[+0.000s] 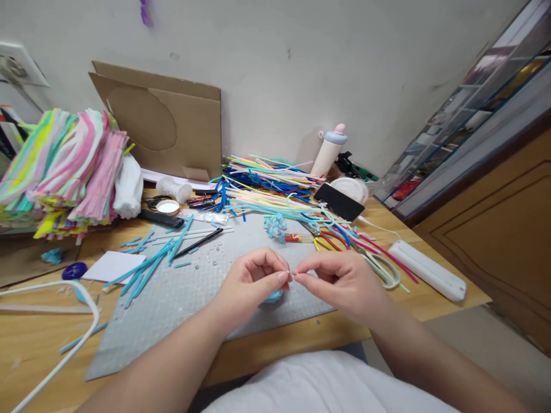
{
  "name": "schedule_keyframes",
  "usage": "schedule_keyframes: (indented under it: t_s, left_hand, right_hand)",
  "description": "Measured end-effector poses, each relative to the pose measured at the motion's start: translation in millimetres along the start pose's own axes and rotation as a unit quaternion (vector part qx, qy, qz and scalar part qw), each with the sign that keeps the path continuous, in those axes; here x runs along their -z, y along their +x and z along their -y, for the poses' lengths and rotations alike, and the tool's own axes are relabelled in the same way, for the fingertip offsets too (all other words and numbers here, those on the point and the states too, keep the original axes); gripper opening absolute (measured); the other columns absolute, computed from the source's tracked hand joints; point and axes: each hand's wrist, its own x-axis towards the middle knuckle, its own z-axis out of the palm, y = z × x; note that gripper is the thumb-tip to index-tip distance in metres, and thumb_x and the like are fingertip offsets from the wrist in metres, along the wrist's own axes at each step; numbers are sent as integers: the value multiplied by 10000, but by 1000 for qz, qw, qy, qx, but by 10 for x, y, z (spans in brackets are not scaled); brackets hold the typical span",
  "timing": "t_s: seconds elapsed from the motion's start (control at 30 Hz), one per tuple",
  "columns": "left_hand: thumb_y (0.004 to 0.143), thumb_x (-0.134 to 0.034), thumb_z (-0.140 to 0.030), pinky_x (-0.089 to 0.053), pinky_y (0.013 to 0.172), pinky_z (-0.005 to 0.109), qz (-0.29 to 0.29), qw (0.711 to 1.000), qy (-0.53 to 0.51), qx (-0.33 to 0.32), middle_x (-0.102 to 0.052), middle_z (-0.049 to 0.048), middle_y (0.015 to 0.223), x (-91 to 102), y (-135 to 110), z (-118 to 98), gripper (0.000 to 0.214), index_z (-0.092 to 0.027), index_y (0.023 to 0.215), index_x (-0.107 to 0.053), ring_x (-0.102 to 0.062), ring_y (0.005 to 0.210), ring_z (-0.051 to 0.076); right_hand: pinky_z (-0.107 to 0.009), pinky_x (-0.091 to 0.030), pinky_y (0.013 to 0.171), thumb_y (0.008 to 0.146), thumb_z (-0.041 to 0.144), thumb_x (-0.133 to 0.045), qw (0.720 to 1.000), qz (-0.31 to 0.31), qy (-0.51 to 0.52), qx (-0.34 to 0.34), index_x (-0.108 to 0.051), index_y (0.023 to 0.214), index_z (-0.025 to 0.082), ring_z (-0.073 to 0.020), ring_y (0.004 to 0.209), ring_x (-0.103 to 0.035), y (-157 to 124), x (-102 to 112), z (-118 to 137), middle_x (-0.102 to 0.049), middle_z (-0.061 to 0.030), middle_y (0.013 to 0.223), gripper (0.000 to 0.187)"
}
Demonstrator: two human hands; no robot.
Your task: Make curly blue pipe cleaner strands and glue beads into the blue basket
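Observation:
My left hand (253, 281) and my right hand (340, 281) meet fingertip to fingertip over a grey cutting mat (181, 298). Each hand is closed in a pinch on something tiny between them that I cannot make out. A small blue fuzzy piece (274, 296) shows under my left palm; whether that hand holds it I cannot tell. Loose light-blue pipe cleaners (148, 261) lie on the mat to the left. A curled blue pipe-cleaner piece (275, 225) sits on the mat beyond my hands.
A heap of coloured pipe cleaners (271, 183) and a black phone (338, 202) lie at the back. Stacked pastel bundles (64, 166) and cardboard (172, 126) stand at the left. Scissors (379, 267) and a white bar (426, 269) lie on the right. The table edge is close.

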Motion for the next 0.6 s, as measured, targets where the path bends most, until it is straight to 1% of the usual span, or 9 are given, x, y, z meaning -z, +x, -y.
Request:
schedule_keyframes:
  t_s: [0.13, 0.3, 0.43, 0.6]
  left_hand:
    - [774, -714, -213, -460, 609, 222, 4, 1000, -14, -8, -629, 9, 731, 5, -2, 6, 131, -144, 693, -638, -584, 619, 98]
    - [774, -713, -202, -469, 629, 229, 12, 999, -29, -14, -647, 15, 727, 8, 0, 19, 134, -138, 686, -636, -601, 639, 108]
    - [803, -685, -171, -478, 708, 237, 31, 998, -49, -25, -673, 22, 772, 10, -4, 24, 105, -144, 714, -635, -627, 723, 117]
    - [811, -676, -154, -482, 717, 234, 38, 997, -57, -24, -677, 19, 785, 17, -8, 29, 94, -144, 726, -635, -627, 728, 110]
  right_hand:
    - [-227, -217, 399, 827, 299, -619, 1000, 7, 11, 9, -744, 768, 172, -69, 434, -300, -13, 8, 3, -491, 33, 518, 188]
    - [-228, -275, 421, 832, 300, -592, 1000, 17, 11, 1, -740, 754, 157, -86, 461, -381, -20, -1, 12, -583, -8, 568, 220]
    - [-225, -299, 415, 829, 325, -575, 1000, 11, 15, -3, -703, 726, 130, -96, 475, -425, -18, -13, 24, -606, -34, 597, 255]
    - [-226, -302, 420, 831, 325, -573, 1000, 15, 6, 11, -681, 716, 130, -93, 471, -415, -32, -5, 24, -569, -17, 577, 251]
